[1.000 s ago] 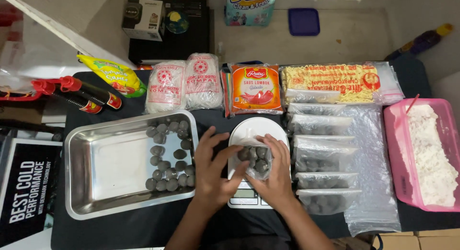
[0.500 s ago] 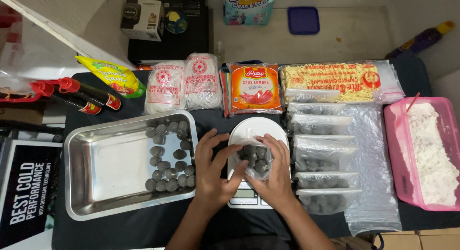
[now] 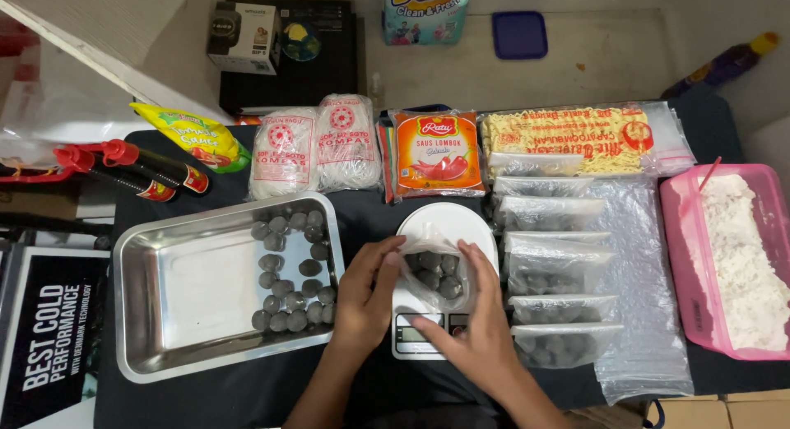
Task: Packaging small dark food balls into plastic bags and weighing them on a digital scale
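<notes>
I see left hand (image 3: 368,301) and right hand (image 3: 477,330) cupping the clear meatball bag (image 3: 434,274) upright on the scale (image 3: 428,334), fingers curled; probably steadying it.

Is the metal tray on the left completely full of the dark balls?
No, the dark balls fill only the right side of the metal tray; its left part is bare.

Scale (image 3: 436,223) hemmed in: steel tray (image 3: 164,314) close left, row of filled bags (image 3: 555,264) close right, sauce packets (image 3: 436,153) just beyond. I see open dark tabletop (image 3: 239,392) along the near edge; tray's left half bare.
</notes>
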